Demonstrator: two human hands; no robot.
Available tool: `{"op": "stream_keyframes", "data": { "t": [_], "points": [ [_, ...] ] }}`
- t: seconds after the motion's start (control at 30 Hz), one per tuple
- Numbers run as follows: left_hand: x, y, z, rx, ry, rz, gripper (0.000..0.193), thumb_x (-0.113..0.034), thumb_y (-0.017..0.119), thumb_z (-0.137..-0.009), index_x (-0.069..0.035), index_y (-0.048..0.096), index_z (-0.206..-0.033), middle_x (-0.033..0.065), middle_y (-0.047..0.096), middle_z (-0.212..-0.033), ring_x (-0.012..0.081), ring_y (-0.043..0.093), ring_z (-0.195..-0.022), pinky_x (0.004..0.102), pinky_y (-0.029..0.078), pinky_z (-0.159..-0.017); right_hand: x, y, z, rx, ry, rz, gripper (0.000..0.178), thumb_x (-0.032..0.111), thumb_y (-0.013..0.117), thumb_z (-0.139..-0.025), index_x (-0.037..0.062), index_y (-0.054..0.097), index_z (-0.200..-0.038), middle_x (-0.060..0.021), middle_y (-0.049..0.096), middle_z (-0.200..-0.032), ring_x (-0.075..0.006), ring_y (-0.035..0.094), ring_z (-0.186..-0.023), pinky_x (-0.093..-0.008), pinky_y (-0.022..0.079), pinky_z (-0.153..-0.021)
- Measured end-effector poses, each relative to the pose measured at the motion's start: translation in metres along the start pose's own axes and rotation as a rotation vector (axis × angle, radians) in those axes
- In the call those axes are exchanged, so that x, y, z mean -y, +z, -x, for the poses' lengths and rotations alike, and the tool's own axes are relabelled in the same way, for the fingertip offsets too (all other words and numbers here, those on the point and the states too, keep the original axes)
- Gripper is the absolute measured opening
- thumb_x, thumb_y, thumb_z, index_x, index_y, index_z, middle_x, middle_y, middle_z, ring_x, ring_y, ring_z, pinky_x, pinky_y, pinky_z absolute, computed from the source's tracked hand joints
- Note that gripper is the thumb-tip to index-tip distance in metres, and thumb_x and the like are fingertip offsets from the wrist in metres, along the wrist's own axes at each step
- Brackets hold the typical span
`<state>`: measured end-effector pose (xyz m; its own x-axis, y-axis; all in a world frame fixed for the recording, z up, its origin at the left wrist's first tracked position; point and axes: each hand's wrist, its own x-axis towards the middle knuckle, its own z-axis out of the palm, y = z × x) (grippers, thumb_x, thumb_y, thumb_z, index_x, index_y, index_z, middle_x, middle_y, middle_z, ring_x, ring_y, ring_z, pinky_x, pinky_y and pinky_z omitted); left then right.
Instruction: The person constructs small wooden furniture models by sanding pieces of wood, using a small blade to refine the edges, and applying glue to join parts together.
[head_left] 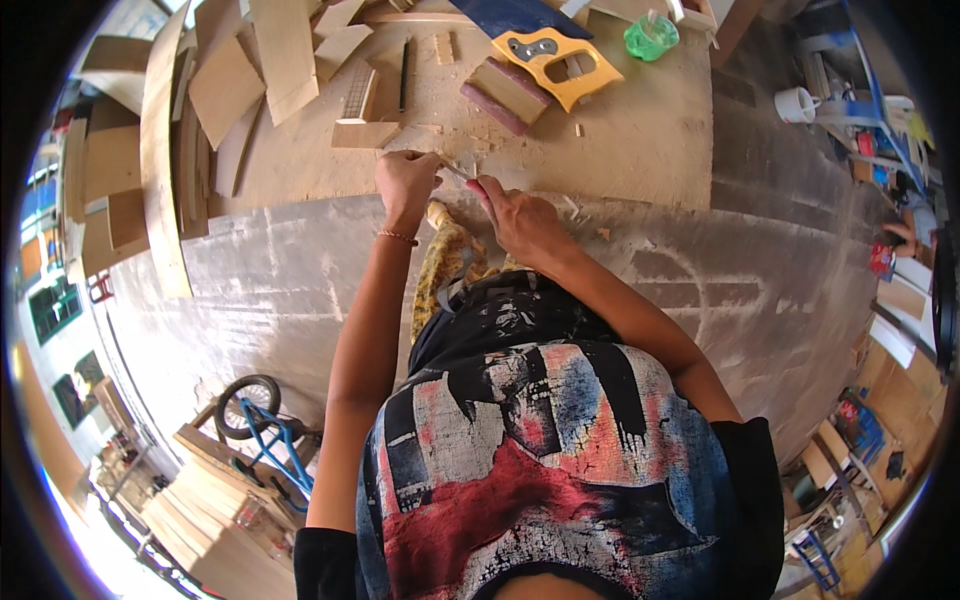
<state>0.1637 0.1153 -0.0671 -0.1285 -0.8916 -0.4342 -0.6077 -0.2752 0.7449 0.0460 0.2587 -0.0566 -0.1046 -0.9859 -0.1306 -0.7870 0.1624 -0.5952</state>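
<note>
My left hand (407, 185) is closed, fingers pinched together over the board's near edge, on what looks like a small light wooden piece (446, 161), mostly hidden by the fingers. My right hand (527, 228) grips a slim knife with a reddish handle (474, 186); its thin grey blade points left and meets the piece at the left fingertips. Just beyond the left hand lies a flat wooden offcut (363, 135), with a small slatted wooden part (358, 95) against it. Shavings are scattered around both hands.
On the wooden work board (640, 150) lie a yellow-handled saw (560, 62), a wooden block with dark red edges (506, 95), a black pencil (404, 75) and a green plastic cup (651, 37). Plywood sheets (225, 92) pile up at left. A small blue bicycle (270, 440) stands behind left.
</note>
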Motion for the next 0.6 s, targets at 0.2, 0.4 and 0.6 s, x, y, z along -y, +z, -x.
{"op": "stream_keyframes", "data": {
  "t": [0.2,0.4,0.6],
  "points": [
    [0.002,0.0,-0.008,0.019,-0.01,-0.003,0.02,-0.012,0.059,-0.067,0.007,0.066,-0.068,0.0126,0.06,-0.053,0.0165,0.062,-0.049,0.0263,0.049,-0.05,0.003,-0.003,0.002,0.021,0.02,0.056,0.035,0.02,0.043,-0.089,0.0027,0.041,-0.119,-0.0213,0.059,-0.066,-0.0338,0.062,-0.06,-0.0423,0.049,-0.051],
    [0.004,0.0,-0.013,0.036,-0.016,0.028,0.018,-0.01,0.06,-0.066,0.008,0.064,-0.065,0.0121,0.06,-0.053,0.0166,0.061,-0.048,0.0254,0.05,-0.047,0.007,-0.002,-0.002,0.031,0.066,0.013,0.034,0.015,0.045,-0.085,0.006,0.045,-0.118,-0.0224,0.058,-0.069,-0.0331,0.062,-0.06,-0.0405,0.049,-0.051],
    [0.007,-0.001,-0.011,0.046,-0.051,0.061,0.017,-0.008,0.06,-0.066,0.009,0.063,-0.063,0.0123,0.059,-0.053,0.0168,0.06,-0.047,0.0256,0.05,-0.048,0.009,-0.011,0.001,-0.044,0.021,0.093,0.035,0.013,0.046,-0.081,0.0055,0.045,-0.115,-0.0234,0.059,-0.073,-0.0344,0.061,-0.062,-0.0401,0.049,-0.051]
  ]
}}
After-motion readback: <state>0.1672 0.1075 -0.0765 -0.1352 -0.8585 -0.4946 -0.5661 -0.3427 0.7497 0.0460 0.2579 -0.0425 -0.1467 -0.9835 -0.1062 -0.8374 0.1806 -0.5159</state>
